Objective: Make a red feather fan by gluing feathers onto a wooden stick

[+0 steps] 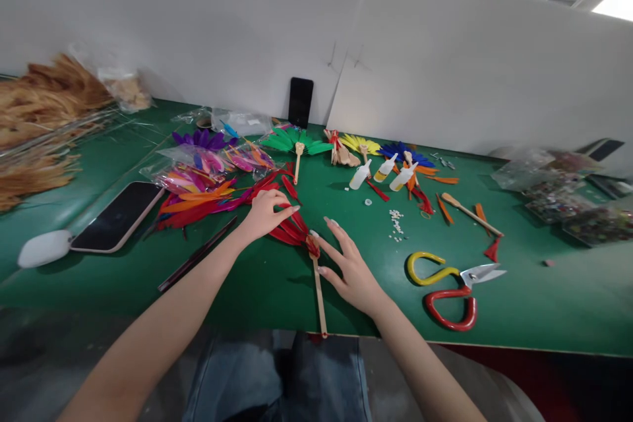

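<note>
A small fan of red feathers (291, 229) lies on the green table in front of me, its wooden handle (319, 297) pointing toward the table's near edge. My left hand (267, 214) is over the upper feathers, with thumb and fingers close together on a red feather. At the fan's base, where a red bundle (312, 245) meets the handle, my right hand (350, 270) has its fingers apart; the fingertips rest at or just beside the base. Whether the right fingertips press on it is hard to make out.
Scissors (459, 280) with yellow and red handles lie at right, by small white beads (395, 224). Glue bottles (384, 169) stand behind. Loose feathers (198, 204), a thin dark stick (198, 254) and a phone (119, 216) are left. A green feather fan (299, 140) lies at the back.
</note>
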Motion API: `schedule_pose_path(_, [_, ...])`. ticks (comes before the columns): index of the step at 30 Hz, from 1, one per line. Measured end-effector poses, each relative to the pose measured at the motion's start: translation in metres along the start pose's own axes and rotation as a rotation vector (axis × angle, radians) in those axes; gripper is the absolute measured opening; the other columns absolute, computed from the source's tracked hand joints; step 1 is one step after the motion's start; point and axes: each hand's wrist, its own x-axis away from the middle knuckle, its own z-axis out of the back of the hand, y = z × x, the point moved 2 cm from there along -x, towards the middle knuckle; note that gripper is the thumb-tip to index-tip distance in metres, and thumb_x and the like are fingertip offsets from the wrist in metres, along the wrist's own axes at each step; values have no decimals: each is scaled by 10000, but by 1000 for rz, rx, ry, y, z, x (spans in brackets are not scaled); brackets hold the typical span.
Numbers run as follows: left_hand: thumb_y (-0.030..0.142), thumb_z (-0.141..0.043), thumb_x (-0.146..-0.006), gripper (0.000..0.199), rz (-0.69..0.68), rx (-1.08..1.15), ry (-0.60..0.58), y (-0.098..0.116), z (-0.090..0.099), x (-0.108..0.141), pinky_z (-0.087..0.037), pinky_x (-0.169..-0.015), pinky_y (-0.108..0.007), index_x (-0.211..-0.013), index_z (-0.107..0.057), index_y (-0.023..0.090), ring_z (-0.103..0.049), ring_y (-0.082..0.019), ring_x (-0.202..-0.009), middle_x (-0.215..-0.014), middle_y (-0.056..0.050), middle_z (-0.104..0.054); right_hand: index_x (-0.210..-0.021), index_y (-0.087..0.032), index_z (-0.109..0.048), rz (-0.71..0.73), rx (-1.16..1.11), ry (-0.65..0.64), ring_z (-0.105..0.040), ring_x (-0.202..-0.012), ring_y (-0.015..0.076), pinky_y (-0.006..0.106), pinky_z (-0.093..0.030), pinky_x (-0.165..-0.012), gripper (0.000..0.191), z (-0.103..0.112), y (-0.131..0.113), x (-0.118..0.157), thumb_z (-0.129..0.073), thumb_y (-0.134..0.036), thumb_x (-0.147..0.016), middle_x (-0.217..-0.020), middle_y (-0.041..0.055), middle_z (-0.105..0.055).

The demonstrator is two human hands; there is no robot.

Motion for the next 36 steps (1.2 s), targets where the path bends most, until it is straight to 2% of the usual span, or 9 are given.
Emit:
schedule_pose_path(8, [462, -611, -746, 249, 19, -17, -20, -1, 0, 0, -338, -899, -443, -721, -674, 223, -514, -250, -960, -923, -40, -631, -1427, -277, -199, 48, 97, -40, -101, -1370, 280, 499, -260, -1066, 684, -3, -3, -1, -486, -489, -843, -1506, 57, -120])
schedule_pose_path(19, [464, -658, -705, 240, 70, -67, -50, -1, 1, -1, -311, -893, -457, -724, -675, 225, -478, -277, -1000, -939, -34, -622, -1412, -253, -260, 45, 117, -85, -74, -1375, 265, 483, -204, -1091, 649, -6, -1, -1, -475, -493, -848, -1509, 61, -105])
schedule_pose_path(36, [472, -656, -713, 264, 74, -78, -84, -5, -1, -2, -334, -869, -423, -766, -686, 215, -497, -261, -986, -973, -31, -620, -1417, -240, -241, 50, 128, -63, -91, -1373, 264, 491, -216, -1085, 660, -5, -2, -1, -478, -486, -852, -1504, 71, -128])
